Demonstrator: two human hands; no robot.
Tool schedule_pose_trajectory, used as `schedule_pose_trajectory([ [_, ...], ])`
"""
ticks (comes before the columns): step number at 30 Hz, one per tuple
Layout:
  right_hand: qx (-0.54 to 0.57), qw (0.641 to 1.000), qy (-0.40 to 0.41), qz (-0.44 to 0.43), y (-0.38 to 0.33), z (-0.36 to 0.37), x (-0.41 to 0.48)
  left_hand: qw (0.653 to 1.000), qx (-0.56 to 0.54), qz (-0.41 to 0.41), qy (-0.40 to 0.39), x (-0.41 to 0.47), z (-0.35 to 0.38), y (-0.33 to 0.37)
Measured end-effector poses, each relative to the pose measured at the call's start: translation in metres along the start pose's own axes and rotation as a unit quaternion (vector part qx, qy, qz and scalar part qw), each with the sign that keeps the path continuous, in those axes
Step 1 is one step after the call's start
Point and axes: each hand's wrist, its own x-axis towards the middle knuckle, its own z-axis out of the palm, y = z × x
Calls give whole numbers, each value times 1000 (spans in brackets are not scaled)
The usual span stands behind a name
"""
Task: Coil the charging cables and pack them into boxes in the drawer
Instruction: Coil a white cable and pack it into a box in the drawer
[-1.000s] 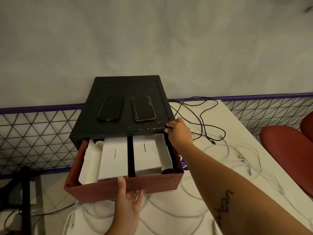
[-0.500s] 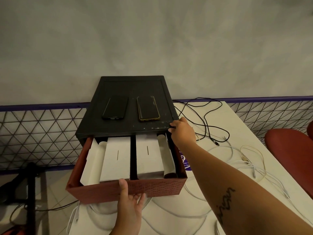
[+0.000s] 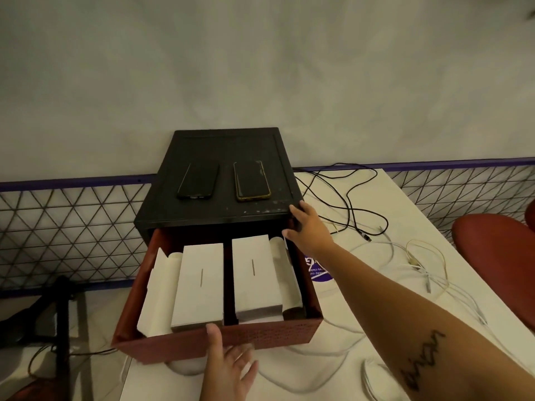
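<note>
The left hand point(image 3: 228, 369) sits at about 6 o'clock in the view, its thumb hooked over the top edge of the drawer point(image 3: 179, 344) front and its fingers spread under that front panel, so it grips the red drawer. The right hand point(image 3: 308, 227) reaches out at about 2 o'clock from the left one and presses flat, fingers loosely open, against the front right corner of the black cabinet point(image 3: 225, 146), closed around nothing. The drawer stands pulled well out of the cabinet toward the person. Inside it lie two white boxes: the left box point(image 3: 199, 285) and the right box point(image 3: 254, 279) lie side by side with a dark divider between them, and folded white card rises along each outer side. On the cabinet top, at 12 o'clock from the drawer, rest two phones face up, a dark phone point(image 3: 198, 180) and, just beside it to the right, a phone with a yellowish rim point(image 3: 251, 180). The cabinet stands on a white table point(image 3: 405, 192). At 3 o'clock from the cabinet a black cable point(image 3: 351, 204) sprawls loose on the table, and nearer the person white cables point(image 3: 425, 264) lie uncoiled, some running under the drawer front. A red chair point(image 3: 495, 250) stands at the right edge.
</note>
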Motion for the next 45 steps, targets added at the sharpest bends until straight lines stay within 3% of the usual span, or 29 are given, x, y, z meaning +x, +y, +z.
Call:
schedule_pose_trajectory([
  [3,31,999,1,-13,8,8,-23,989,122,-76,-24,-10,5,6],
  [6,99,995,-22,2,14,17,-47,955,272,-110,-53,-18,11,18],
  [10,115,993,-24,31,26,20,-78,885,441,-69,-133,-29,22,48],
  [13,147,988,-17,36,33,18,-100,879,438,6,-188,-37,36,66],
  [16,173,984,-1,39,34,18,-118,895,407,136,-118,-28,53,75],
  [19,170,985,16,40,37,23,-129,838,498,223,-4,-7,62,80],
  [23,163,986,14,20,39,29,-140,831,514,214,-1,10,72,76],
  [27,70,996,-13,-44,40,28,-154,809,555,192,6,18,85,71],
  [32,-6,999,-10,-53,39,30,-156,783,597,173,18,25,84,65],
  [34,-16,998,-1,-64,39,31,-155,795,582,168,24,29,81,66],
  [38,-12,997,6,-71,35,32,-156,890,444,101,-20,39,70,68],
  [40,-12,997,12,-72,33,31,-154,921,379,77,-49,36,70,70],
  [45,-34,998,31,-47,33,28,-140,946,292,71,-122,6,73,90],
])
